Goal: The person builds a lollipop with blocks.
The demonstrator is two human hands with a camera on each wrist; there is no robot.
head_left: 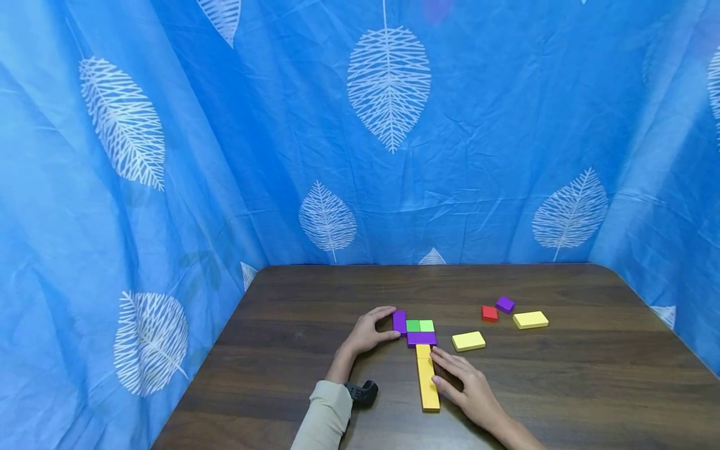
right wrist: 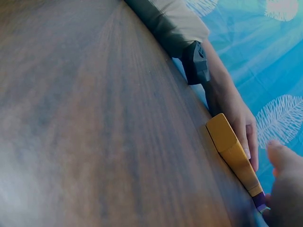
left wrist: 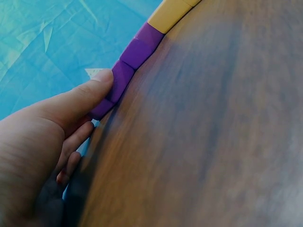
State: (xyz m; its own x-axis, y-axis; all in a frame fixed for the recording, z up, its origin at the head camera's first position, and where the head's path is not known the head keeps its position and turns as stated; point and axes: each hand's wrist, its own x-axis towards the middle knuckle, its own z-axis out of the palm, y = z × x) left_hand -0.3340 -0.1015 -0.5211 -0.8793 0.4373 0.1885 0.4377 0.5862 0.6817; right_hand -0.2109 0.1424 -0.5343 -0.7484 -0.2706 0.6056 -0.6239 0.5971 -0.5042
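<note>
Tabletop (head_left: 562, 387): smooth wood grain, slight sheen. Orange block (head_left: 429, 387): smooth, satin, apparently painted wood, though wrist views are blurred. Curtain (head_left: 484, 125): creased cloth. Sleeve (head_left: 325, 409): matt cloth.

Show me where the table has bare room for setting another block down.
Bare: the table left of the left hand; its far strip before the curtain; and the stretch right of the right hand, nearer than the pale yellow blocks. Crowded: between the hands, where purple, green and orange blocks cluster; also around the red block.
</note>
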